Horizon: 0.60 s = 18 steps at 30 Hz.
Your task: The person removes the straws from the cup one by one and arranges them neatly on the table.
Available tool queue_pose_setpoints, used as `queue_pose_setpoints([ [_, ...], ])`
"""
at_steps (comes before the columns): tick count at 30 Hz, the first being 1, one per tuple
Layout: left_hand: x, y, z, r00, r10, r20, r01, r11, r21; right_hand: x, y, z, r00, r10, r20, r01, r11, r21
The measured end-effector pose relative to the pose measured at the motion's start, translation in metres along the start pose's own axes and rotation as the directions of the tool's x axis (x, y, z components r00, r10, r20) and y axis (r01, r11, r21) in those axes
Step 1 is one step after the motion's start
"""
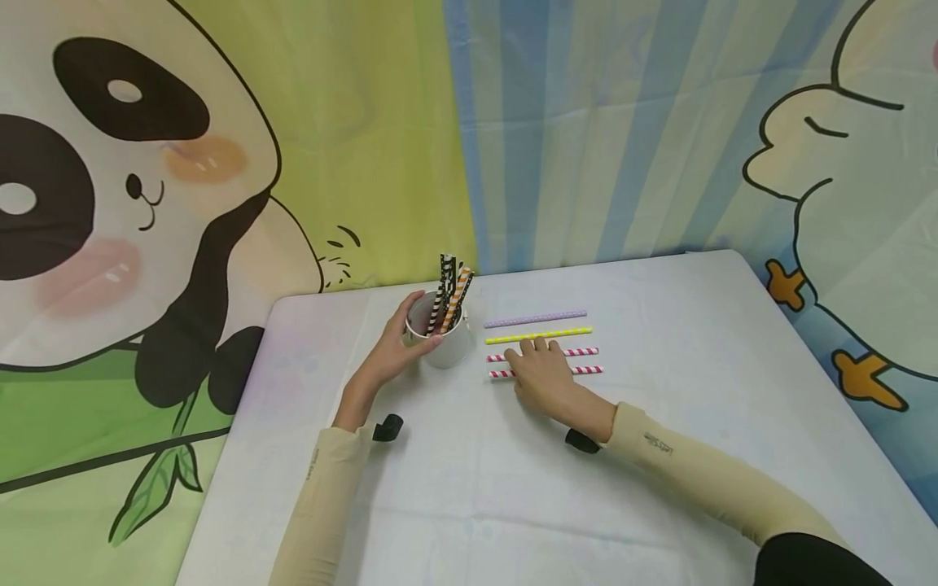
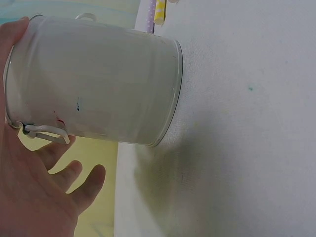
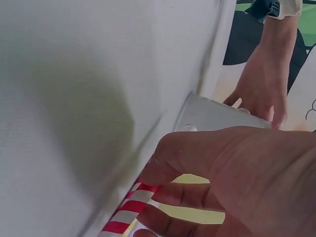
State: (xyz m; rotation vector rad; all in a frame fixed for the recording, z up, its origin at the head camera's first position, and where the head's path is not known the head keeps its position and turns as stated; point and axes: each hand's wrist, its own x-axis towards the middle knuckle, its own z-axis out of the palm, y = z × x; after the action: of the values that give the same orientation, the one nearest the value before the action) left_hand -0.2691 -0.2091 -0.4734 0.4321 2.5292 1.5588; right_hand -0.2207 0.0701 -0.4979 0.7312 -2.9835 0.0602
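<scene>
A small white metal bucket (image 1: 450, 352) stands on the table with several patterned paper straws (image 1: 456, 299), black-and-white and orange-and-white, leaning in it. My left hand (image 1: 392, 352) holds its rim between thumb and finger; in the left wrist view the other fingers spread beside the bucket wall (image 2: 98, 84). To the right lie a purple straw (image 1: 535, 319), a yellow straw (image 1: 538, 335) and two red-and-white striped straws. My right hand (image 1: 544, 378) reaches over the red-and-white pair, pinching a striped straw (image 3: 129, 210) between thumb and fingers at table level. The hand covers the pair's middle.
The white-covered table (image 1: 469, 505) carries the bucket and straws. Behind it hangs a printed curtain (image 1: 381, 163) with a panda and stripes. Dark wrist devices (image 1: 388, 428) sit at both cuffs.
</scene>
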Motion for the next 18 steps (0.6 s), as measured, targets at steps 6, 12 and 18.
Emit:
queue_pose_setpoints([
  [6, 0.002, 0.0, 0.003, 1.0, -0.004, 0.004, 0.004, 1.0, -0.002, 0.0, 0.005, 0.009, 1.0, 0.009, -0.027, -0.009, 1.0, -0.004],
  [12, 0.003, -0.002, 0.003, 1.0, 0.002, 0.003, -0.002, 1.0, -0.008, 0.001, 0.005, 0.016, 1.0, 0.02, -0.017, -0.02, 1.0, -0.003],
  [18, 0.002, -0.004, -0.001, 1.0, 0.004, 0.004, -0.003, 1.0, -0.017, 0.002, 0.002, 0.015, 1.0, 0.015, 0.019, -0.016, 1.0, 0.017],
])
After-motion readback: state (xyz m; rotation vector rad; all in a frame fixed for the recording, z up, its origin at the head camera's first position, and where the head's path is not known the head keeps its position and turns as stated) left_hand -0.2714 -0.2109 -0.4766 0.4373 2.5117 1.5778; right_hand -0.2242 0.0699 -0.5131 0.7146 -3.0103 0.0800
